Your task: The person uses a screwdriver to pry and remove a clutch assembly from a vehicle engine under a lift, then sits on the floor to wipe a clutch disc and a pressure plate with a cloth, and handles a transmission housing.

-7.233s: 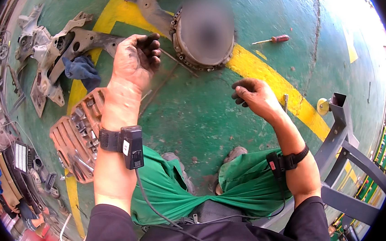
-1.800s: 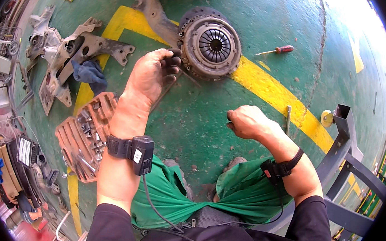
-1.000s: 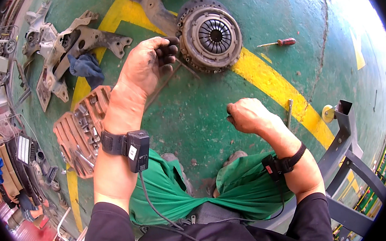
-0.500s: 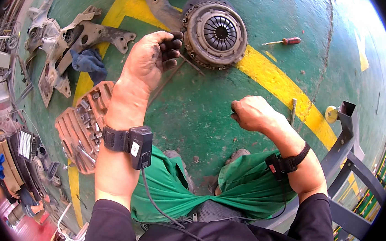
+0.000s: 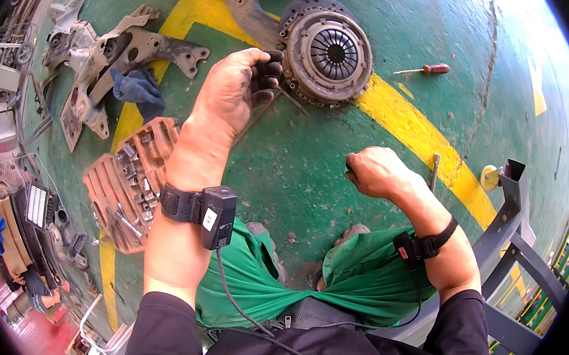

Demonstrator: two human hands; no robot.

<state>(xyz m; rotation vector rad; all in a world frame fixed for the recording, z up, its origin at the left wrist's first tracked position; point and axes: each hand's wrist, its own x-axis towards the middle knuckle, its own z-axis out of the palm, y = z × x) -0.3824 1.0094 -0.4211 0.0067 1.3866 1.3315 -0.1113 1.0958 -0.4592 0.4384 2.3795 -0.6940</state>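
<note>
My left hand [image 5: 249, 79] is raised beside a round clutch assembly [image 5: 319, 69], its fingers loosely curled and apart, with nothing visible in them; contact with the assembly is unclear. A thin metal rod [image 5: 295, 101] lies just below the assembly. Lower and to the right, my right hand [image 5: 372, 170] is closed over the green floor, its contents hidden, left of a short metal bar [image 5: 435, 171]. A red-handled screwdriver [image 5: 434, 68] lies right of the assembly. On the left, an orange socket case [image 5: 107, 196] sits behind my left forearm.
Large suspension parts [image 5: 144, 48] and a blue rag [image 5: 135, 92] occupy the upper left. A bent metal part [image 5: 239, 2] adjoins the assembly. A grey steel stand [image 5: 505, 219] with a yellow wheel [image 5: 489, 177] is close on my right. Piled parts [image 5: 13, 242] line the far left.
My right hand's fingers have curled tighter than in the oldest frame. My left hand has shifted rightward, keeping its loose curl. Lately the floor objects have slid slightly right in the picture as the view moved.
</note>
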